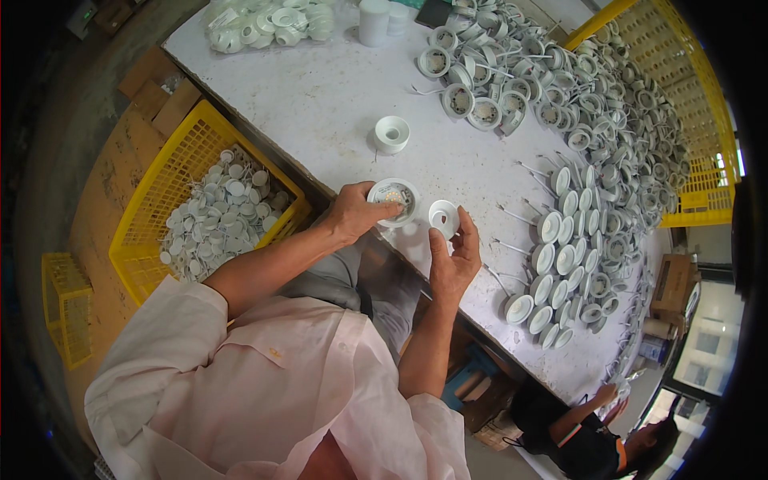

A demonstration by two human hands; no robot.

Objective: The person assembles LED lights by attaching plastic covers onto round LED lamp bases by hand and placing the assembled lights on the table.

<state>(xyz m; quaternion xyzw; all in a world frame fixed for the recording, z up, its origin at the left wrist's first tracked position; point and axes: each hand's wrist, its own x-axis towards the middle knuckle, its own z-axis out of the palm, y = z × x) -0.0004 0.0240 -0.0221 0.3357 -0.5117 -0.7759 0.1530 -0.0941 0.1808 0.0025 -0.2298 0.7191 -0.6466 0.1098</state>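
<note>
My left hand [358, 213] is closed on a round white downlight housing [408, 192] at the table's near edge, its thumb over the inner board with small yellowish dots. Just right of it, my right hand [454, 262] grips a small white cup-shaped ring [433, 214] with a hole in its middle, between thumb and fingers. The two parts are close together but apart. Beyond them, a stack of similar white rings [392, 133] stands on the white table [320, 112].
Rows of finished-looking white downlights [542, 258] with wires lie at right, before a large heap of housings [624, 144] and a yellow crate [708, 192]. Another yellow crate [144, 216] of white discs stands left. A bag of rings [272, 24] lies far left; a co-worker [588, 440] sits lower right.
</note>
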